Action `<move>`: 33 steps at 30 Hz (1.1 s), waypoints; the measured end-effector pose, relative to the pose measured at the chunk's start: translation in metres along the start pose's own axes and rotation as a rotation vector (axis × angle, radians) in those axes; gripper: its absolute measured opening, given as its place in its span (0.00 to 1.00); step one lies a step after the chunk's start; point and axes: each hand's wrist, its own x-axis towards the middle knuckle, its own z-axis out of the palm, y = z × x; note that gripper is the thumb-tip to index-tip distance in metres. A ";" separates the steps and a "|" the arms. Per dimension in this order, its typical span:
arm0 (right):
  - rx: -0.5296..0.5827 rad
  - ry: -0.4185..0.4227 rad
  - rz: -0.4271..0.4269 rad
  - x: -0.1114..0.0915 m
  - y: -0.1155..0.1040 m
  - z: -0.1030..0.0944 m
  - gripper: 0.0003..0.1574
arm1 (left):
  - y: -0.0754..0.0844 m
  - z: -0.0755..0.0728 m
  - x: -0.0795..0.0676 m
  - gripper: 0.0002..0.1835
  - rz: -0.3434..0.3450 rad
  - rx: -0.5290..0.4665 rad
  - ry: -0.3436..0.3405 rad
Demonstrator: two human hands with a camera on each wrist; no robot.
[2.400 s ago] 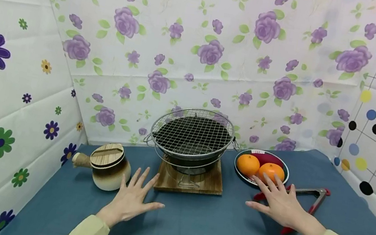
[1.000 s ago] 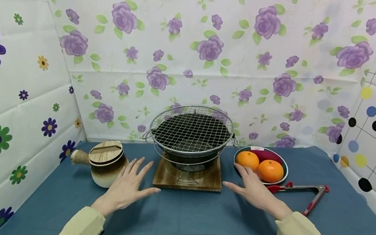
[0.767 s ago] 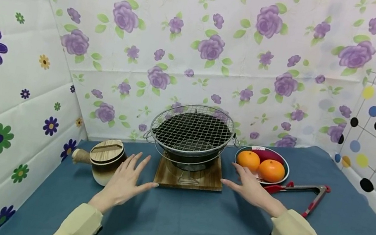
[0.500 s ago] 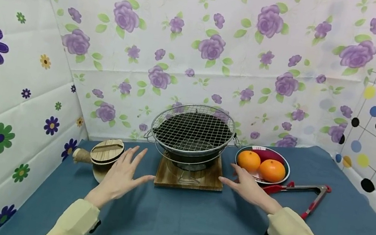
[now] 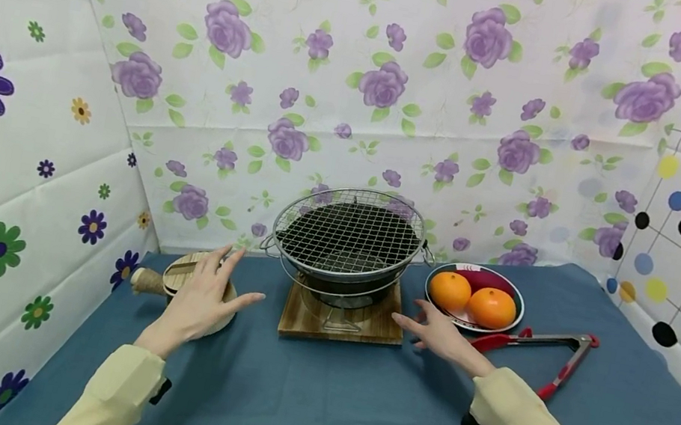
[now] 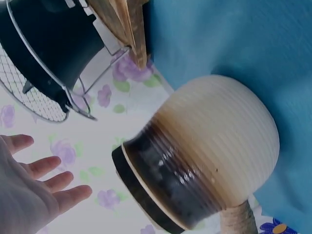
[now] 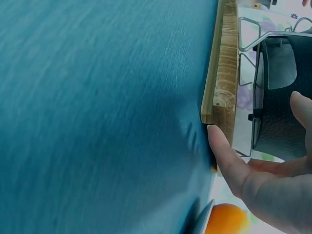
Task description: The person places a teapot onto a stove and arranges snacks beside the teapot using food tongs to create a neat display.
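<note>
My left hand (image 5: 197, 305) hovers with spread fingers in front of a round pot (image 6: 219, 141). The pot is cream below and dark brown at the neck, with a wooden lid (image 5: 183, 270) and a cord-wrapped handle (image 5: 148, 281). In the left wrist view the palm is apart from the lid. My right hand (image 5: 438, 334) reaches with loosely bent fingers toward the right edge of a wooden board (image 5: 298, 315); the thumb tip is right at the board's corner in the right wrist view. A black tabletop grill (image 5: 352, 241) with a wire mesh stands on the board. Both hands hold nothing.
Behind my right hand sits a bowl (image 5: 491, 279), dark red inside, with two oranges (image 5: 491, 309). Red-handled tongs (image 5: 567, 340) lie spread to its right. Blue cloth (image 5: 333, 409) covers the table, and patterned sheets (image 5: 368, 58) wall in the back and sides.
My right hand has moved left, from over the bowl and tongs to the board's right corner. My left hand has shifted left and now overlaps the pot. The objects stay where they were.
</note>
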 end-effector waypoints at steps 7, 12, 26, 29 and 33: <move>0.076 0.008 0.057 0.006 0.005 0.007 0.50 | -0.010 -0.011 0.001 0.45 0.001 -0.008 0.000; 0.096 0.005 0.092 0.008 0.007 0.010 0.50 | -0.021 -0.021 0.001 0.44 -0.010 -0.054 -0.017; 0.132 -0.002 0.127 0.012 0.007 0.016 0.47 | -0.051 -0.044 0.001 0.42 -0.075 -0.179 -0.089; 0.131 -0.005 0.126 0.013 0.007 0.017 0.46 | -0.058 -0.051 0.001 0.41 -0.082 -0.196 -0.107; 0.136 -0.009 0.120 0.014 0.008 0.017 0.45 | -0.068 -0.057 0.001 0.40 -0.055 -0.232 -0.128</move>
